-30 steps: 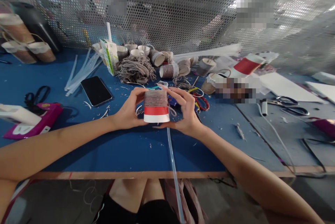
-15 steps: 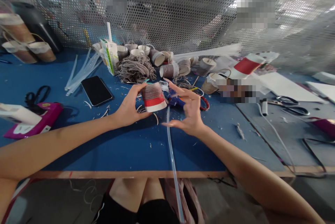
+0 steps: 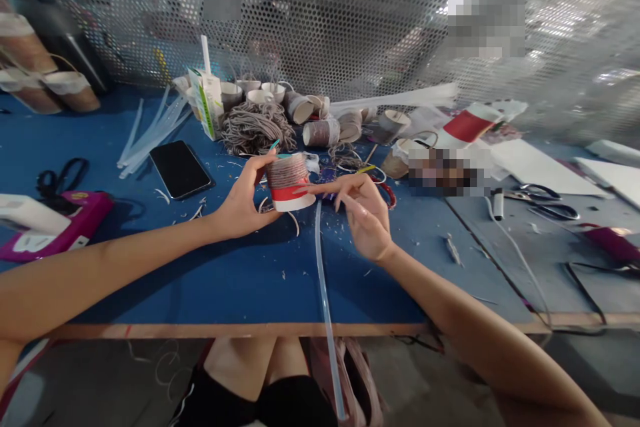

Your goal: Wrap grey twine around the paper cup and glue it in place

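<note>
Item: one tapered paper cup with a red band, white rim and grey-brown cord winding (image 3: 287, 192). Location: in the left grip (image 3: 243, 206), above the blue worktop (image 3: 225, 290). Left grip: clamped on the cup's side, thumb low, fingers high. Right grip (image 3: 369, 217): index finger extended to the red band, apparently touching; other fingers curled, whether on a strand cannot be told.

Progress: judged partway. Done: cord rows over the narrower portion. Left: red band and rim, both uncovered.

Appearance: narrow end uppermost, slightly tilted; rows close-set, band smooth, rim plain white.

Adjacent: heap of loose grey-brown cord (image 3: 257, 127), beyond the left grip; cord-wrapped pale cup on its side (image 3: 319, 134), farther beyond both grips.
</note>
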